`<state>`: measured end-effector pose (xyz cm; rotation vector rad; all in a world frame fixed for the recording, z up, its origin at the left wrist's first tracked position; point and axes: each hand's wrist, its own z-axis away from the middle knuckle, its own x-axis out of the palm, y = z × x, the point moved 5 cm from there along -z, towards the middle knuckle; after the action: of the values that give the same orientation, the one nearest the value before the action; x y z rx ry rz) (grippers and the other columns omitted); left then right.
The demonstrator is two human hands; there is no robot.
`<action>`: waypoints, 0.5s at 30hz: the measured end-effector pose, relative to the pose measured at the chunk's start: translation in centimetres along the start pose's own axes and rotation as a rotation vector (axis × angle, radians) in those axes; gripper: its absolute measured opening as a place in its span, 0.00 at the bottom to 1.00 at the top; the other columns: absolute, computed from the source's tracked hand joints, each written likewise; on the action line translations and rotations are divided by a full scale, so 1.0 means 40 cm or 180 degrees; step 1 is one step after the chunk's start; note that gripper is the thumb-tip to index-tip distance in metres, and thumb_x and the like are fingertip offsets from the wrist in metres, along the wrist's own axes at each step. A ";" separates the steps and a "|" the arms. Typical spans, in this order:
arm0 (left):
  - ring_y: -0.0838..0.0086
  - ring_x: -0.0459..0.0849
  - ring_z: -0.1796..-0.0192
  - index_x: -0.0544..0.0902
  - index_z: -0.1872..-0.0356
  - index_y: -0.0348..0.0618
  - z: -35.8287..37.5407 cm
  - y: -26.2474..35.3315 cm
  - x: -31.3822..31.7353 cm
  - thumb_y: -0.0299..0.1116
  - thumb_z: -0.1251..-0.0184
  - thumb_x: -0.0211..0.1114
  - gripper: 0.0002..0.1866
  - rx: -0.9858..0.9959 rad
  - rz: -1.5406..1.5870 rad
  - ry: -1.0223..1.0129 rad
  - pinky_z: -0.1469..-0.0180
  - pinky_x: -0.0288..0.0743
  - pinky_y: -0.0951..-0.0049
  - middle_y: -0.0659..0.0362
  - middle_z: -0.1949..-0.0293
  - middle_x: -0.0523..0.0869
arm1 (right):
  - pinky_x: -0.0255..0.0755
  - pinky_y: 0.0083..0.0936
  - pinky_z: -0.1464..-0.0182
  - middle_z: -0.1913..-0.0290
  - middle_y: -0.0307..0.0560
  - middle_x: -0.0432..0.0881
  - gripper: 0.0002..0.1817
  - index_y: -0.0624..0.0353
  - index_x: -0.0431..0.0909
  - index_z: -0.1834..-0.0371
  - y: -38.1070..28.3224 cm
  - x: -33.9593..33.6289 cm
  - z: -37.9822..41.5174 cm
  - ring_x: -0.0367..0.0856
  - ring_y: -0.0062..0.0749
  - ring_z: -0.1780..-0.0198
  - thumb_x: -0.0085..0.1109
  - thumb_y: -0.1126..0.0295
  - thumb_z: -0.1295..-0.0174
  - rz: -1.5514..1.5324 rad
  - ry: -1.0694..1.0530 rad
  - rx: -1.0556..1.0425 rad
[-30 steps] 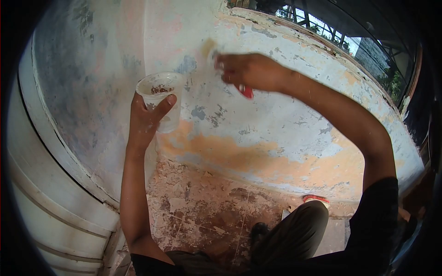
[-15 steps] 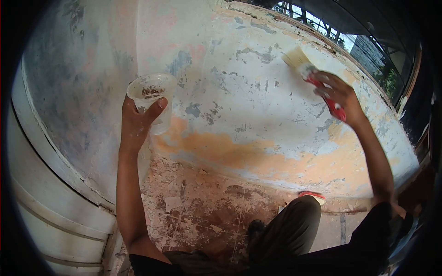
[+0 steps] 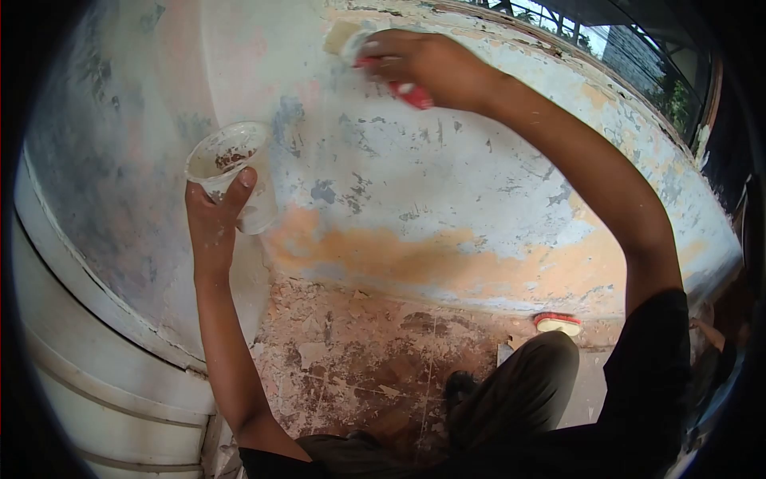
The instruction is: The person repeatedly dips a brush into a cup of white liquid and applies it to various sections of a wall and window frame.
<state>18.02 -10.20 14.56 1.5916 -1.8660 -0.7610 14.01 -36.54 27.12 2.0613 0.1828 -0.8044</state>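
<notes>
A translucent plastic tub with brownish residue inside is held upright by my left hand, the thumb on its outer side below the rim. My right hand grips the red handle of a wide brush, slightly blurred. The pale bristles point left, at the upper part of the patchy wall, which shows white, grey and orange areas. Whether the bristle tips touch the wall is hard to tell.
A red and cream brush-like object lies on the floor by the wall base. The worn reddish floor is flaking. White ribbed panels stand at lower left, a window at upper right. Part of another person shows at far right.
My right hand has swept the brush left and upward across the wall. My left hand and the tub sit slightly further left in view.
</notes>
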 end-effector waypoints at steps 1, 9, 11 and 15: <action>0.71 0.82 0.52 0.77 0.46 0.35 0.000 -0.004 -0.003 0.42 0.42 0.74 0.28 -0.0023 0.0037 -0.0027 0.48 0.74 0.72 0.55 0.54 0.84 | 0.75 0.30 0.39 0.35 0.43 0.75 0.25 0.50 0.80 0.45 0.023 -0.014 0.053 0.73 0.38 0.34 0.62 0.78 0.50 0.0217 0.0074 0.0023; 0.70 0.82 0.52 0.77 0.45 0.35 0.009 -0.054 -0.042 0.41 0.41 0.74 0.28 -0.0161 0.0014 -0.0065 0.47 0.75 0.71 0.55 0.53 0.84 | 0.80 0.35 0.42 0.38 0.44 0.78 0.18 0.55 0.84 0.59 -0.051 -0.145 0.391 0.74 0.45 0.36 0.68 0.79 0.58 0.0041 0.0396 0.1048; 0.70 0.82 0.51 0.77 0.45 0.35 0.009 -0.055 -0.050 0.42 0.41 0.74 0.28 -0.0207 -0.0033 -0.0064 0.46 0.74 0.70 0.54 0.52 0.84 | 0.80 0.34 0.43 0.39 0.43 0.78 0.16 0.54 0.84 0.60 -0.110 -0.122 0.343 0.74 0.42 0.35 0.68 0.77 0.56 -0.0210 0.0367 0.0989; 0.70 0.81 0.50 0.77 0.44 0.34 0.011 -0.028 -0.049 0.44 0.41 0.73 0.30 -0.0084 -0.0196 -0.0005 0.45 0.73 0.70 0.54 0.52 0.84 | 0.81 0.30 0.45 0.36 0.42 0.75 0.14 0.51 0.83 0.54 -0.174 -0.021 0.160 0.72 0.39 0.33 0.62 0.71 0.45 -0.0363 0.0498 0.0149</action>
<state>18.68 -8.39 13.33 1.6388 -1.8079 -0.8103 7.46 -37.32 20.30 2.1745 0.3743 -0.7217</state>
